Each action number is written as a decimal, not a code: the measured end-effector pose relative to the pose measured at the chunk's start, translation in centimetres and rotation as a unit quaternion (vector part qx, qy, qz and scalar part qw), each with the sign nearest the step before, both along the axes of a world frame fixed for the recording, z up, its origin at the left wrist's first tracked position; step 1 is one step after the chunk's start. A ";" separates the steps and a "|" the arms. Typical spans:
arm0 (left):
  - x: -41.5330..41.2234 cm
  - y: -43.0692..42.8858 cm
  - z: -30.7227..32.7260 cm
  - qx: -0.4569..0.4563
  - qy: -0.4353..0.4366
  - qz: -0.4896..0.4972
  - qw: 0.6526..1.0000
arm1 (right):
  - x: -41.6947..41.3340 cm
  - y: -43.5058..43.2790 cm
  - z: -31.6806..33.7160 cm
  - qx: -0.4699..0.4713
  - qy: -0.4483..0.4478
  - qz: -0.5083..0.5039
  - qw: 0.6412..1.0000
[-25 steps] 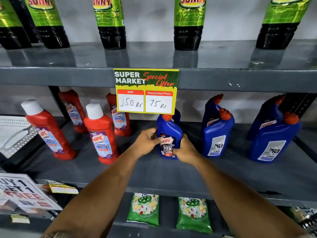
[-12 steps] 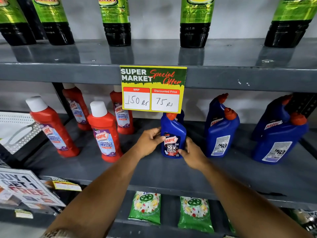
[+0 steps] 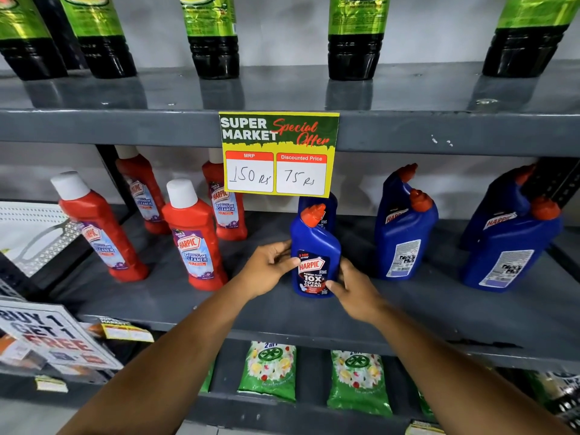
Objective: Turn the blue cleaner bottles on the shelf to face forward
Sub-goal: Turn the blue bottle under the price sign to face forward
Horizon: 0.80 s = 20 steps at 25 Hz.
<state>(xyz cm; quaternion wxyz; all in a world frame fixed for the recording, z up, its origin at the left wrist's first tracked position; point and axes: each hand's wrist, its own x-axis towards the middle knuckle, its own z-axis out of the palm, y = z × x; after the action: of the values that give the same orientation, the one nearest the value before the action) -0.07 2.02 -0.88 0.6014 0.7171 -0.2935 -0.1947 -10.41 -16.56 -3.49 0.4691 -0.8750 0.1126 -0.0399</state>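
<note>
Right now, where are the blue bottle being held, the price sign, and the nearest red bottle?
Held blue bottle (image 3: 314,271), head view: on its front label.
Price sign (image 3: 278,153), head view: on its middle.
Nearest red bottle (image 3: 194,246), head view: on its front label.

head cam, single wide-angle view | faces forward, slightly down at middle shelf (image 3: 439,312) | close, arm's reach | upper shelf (image 3: 94,127) edge at top, lower shelf at bottom | forearms enter from bottom edge
</note>
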 end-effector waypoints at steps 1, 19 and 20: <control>-0.1 0.0 0.1 0.001 0.000 0.001 1.000 | -0.1 0.0 -0.1 0.001 -0.002 0.001 1.000; 2.0 -2.1 0.5 0.056 -0.049 0.062 0.995 | 3.0 -0.7 0.8 -0.036 0.010 -0.029 0.999; 1.9 -2.2 0.6 0.051 -0.044 0.062 0.996 | 3.1 -0.9 0.7 -0.035 0.018 -0.026 0.999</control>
<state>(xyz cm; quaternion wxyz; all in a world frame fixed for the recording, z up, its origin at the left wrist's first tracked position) 1.83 -0.19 -0.30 0.5619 0.7714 -0.2641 -0.1396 -7.33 -17.41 -2.78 0.4350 -0.8882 0.1422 -0.0405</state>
